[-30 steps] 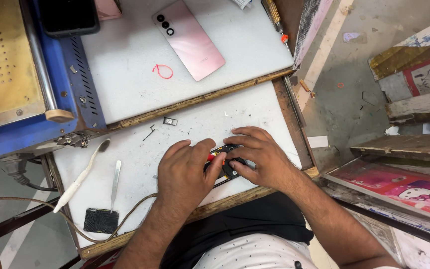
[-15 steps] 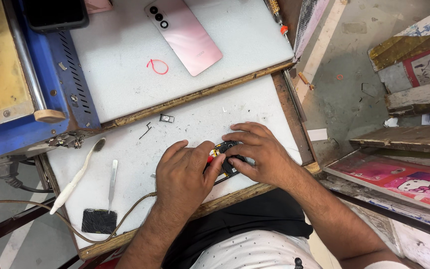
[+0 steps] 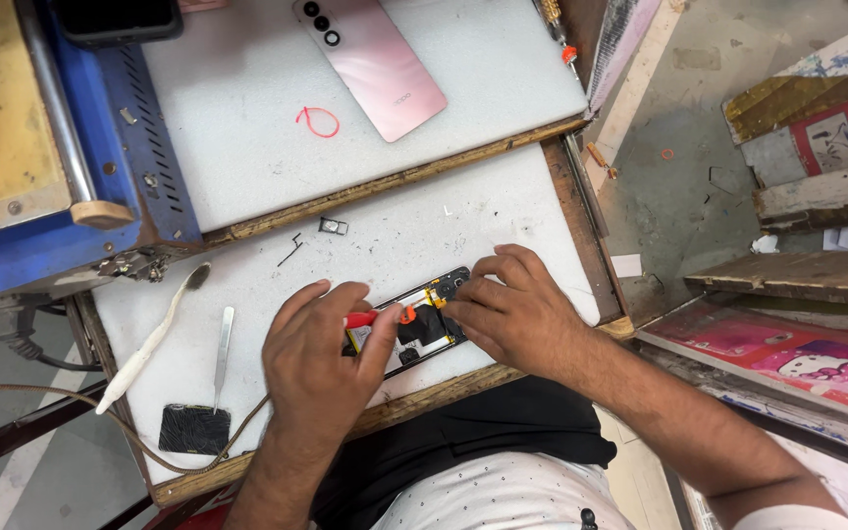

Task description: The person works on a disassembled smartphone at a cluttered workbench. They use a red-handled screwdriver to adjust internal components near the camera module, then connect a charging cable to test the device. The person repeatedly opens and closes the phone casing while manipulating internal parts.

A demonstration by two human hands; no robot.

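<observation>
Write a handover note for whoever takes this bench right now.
Left hand: grips a red-handled tool over the opened phone.
Right hand: fingertips press on the phone's upper end.
Phone lies open on the white mat, insides showing.
Done: pink back cover is off, lying on the upper board.
Left: cover not refitted; small tray, white brush and metal spatula lie loose.

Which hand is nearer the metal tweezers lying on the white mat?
Left. The left hand is just right of the tweezers, apart from them; the right hand lies farther right, beyond the opened phone.
</observation>
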